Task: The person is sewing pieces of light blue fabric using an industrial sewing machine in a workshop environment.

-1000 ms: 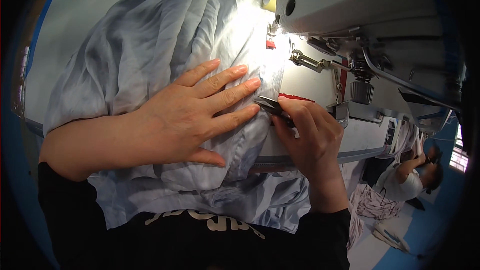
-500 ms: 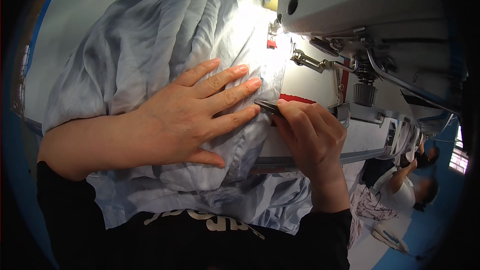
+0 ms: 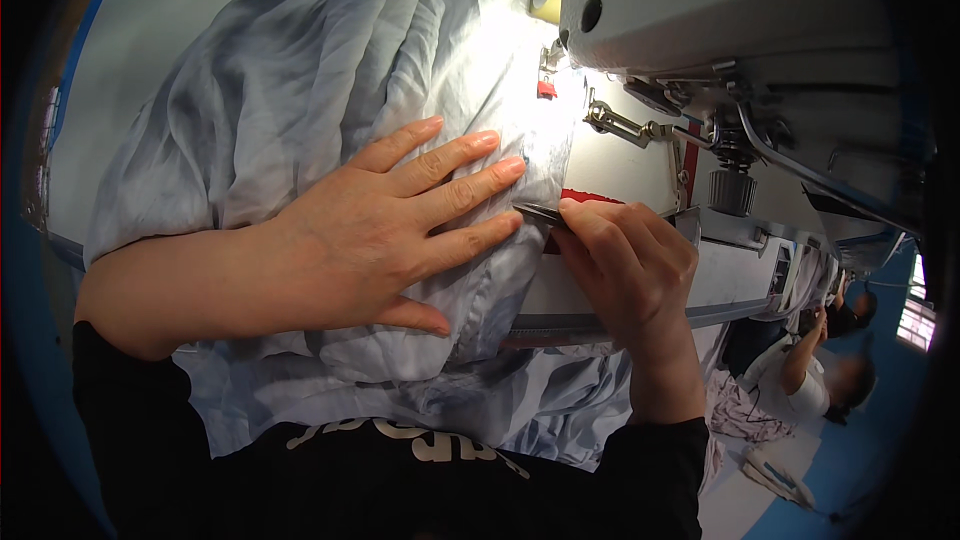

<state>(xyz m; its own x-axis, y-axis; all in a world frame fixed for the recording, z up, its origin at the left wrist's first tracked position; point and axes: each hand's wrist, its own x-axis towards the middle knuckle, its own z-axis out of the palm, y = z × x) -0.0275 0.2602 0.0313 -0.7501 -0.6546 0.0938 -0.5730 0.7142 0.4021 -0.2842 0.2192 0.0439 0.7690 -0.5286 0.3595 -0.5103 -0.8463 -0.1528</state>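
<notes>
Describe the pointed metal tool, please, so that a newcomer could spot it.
Find the large white sewing machine, then, below, the bare right hand. It pinches the slim, pointed metal tool, dark and straight against the rumpled pale grey cloth.

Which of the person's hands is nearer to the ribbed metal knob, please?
The right hand: it is left of and below the ribbed metal knob in the picture, holding a metal tool. The left hand lies spread on the grey cloth, farther left.
</notes>
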